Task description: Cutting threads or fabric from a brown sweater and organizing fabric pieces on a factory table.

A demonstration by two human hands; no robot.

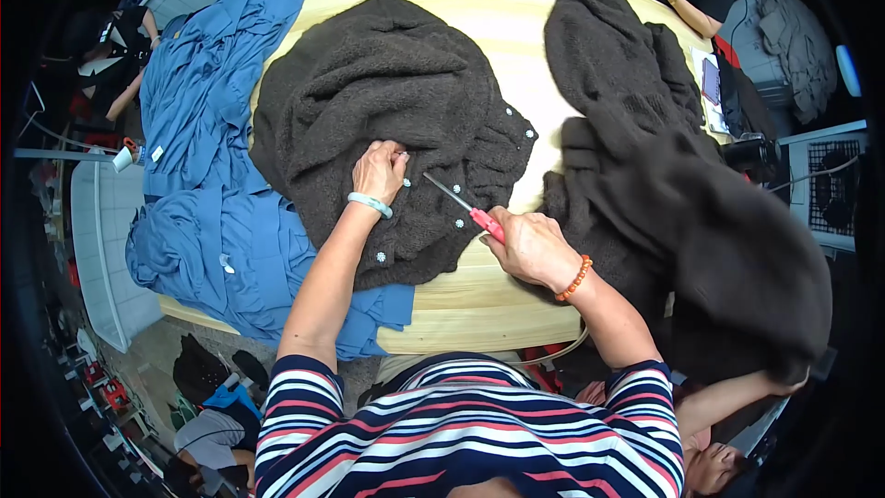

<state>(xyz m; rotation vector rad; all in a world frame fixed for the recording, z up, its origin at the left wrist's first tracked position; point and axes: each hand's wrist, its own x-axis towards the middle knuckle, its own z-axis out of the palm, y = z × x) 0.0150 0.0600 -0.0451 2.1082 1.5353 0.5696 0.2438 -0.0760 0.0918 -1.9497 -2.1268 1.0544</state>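
A dark brown knitted garment with several pale, sparkly flower-shaped buttons is spread over the middle of the table. My left hand, a pale bangle at its wrist, presses on the garment with thumb and fingers pinched at the fabric. Beside it, my right hand is closed round the handle of a slim pointed tool with a red-pink handle and a metal blade. The tool's tip points up and left, near the buttons and a little apart from my left fingers. Its exact kind is unclear.
Blue garments are piled along the left side of the pale wooden table. On the right lie more dark brown garments, partly lifted by a person's hand at lower right. Other people stand at the far corners.
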